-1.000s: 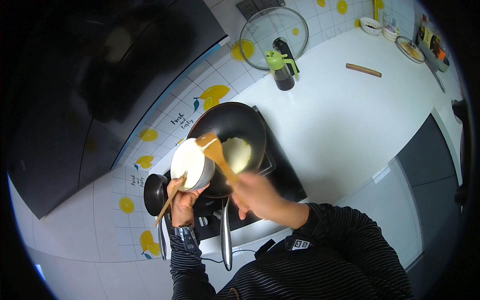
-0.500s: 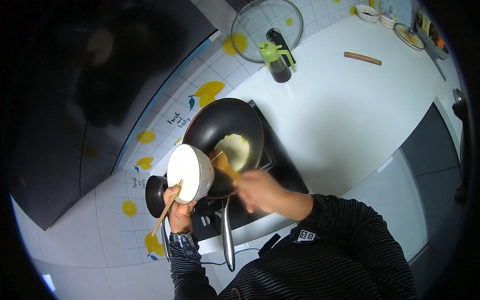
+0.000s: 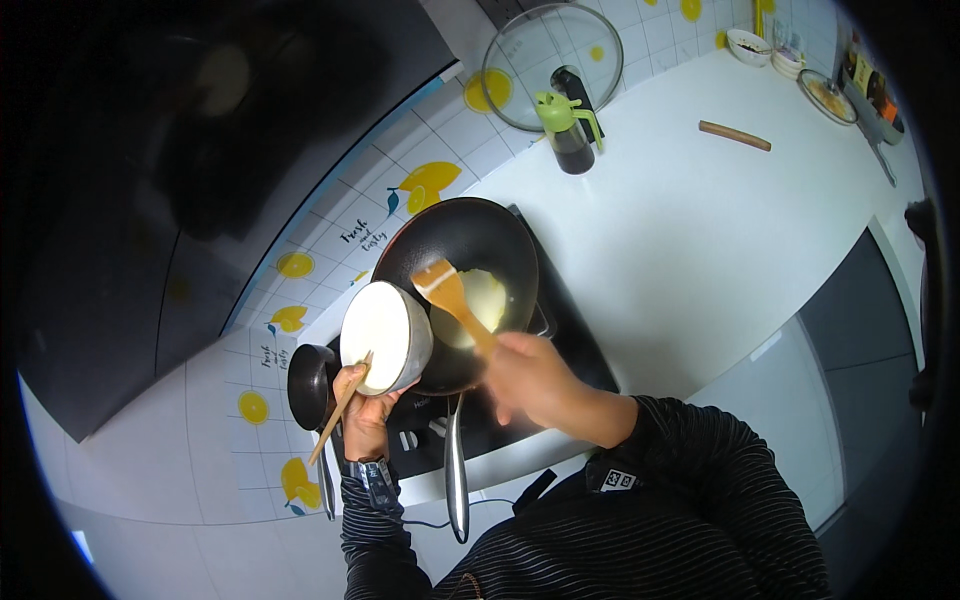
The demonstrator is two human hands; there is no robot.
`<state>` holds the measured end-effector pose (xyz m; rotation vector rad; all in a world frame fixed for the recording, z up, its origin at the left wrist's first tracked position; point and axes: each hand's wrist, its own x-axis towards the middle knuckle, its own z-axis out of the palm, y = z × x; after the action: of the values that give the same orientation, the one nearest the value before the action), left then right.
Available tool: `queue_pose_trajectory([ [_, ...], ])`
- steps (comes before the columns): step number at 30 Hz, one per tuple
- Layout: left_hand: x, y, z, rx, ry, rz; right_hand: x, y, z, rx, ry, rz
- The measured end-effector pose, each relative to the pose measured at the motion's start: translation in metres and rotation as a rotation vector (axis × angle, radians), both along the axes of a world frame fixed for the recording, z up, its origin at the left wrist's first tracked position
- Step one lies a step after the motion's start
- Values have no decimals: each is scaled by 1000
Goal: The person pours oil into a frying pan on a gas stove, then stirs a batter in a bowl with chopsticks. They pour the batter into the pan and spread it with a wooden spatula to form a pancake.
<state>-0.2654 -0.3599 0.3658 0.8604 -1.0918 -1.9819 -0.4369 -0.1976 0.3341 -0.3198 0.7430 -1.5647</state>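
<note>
Over the left of the hob [image 3: 578, 362], the left hand [image 3: 366, 425] grips a tilted bowl [image 3: 421, 345], likely hard and breakable, best cupped beneath; the thumb pins a stick [image 3: 340, 416]. The right hand [image 3: 542, 385] wraps the handle of a spatula [image 3: 456, 300], presumably light and stiff, blade over the wok [image 3: 480, 225]. A pale sheet [image 3: 486, 295], probably soft, lies inside. Past the hob's right edge, the counter [image 3: 680, 230] seems to give elbow room; a jug [image 3: 568, 142] stands near its far edge.

Tilted bowl [image 3: 417, 347], wooden spatula [image 3: 445, 290] over wok [image 3: 485, 232]
</note>
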Motion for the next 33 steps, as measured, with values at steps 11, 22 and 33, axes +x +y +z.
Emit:
queue_pose_trajectory([
  [11, 11, -10, 3, 55, 21, -44, 8, -1, 13, -21, 127, 32],
  [22, 16, -11, 5, 83, 63, -120, -1, -32, -3, 138, 63, 119],
  [33, 41, -42, -16, 192, 74, -220, -18, -15, 13, -98, 147, 119],
])
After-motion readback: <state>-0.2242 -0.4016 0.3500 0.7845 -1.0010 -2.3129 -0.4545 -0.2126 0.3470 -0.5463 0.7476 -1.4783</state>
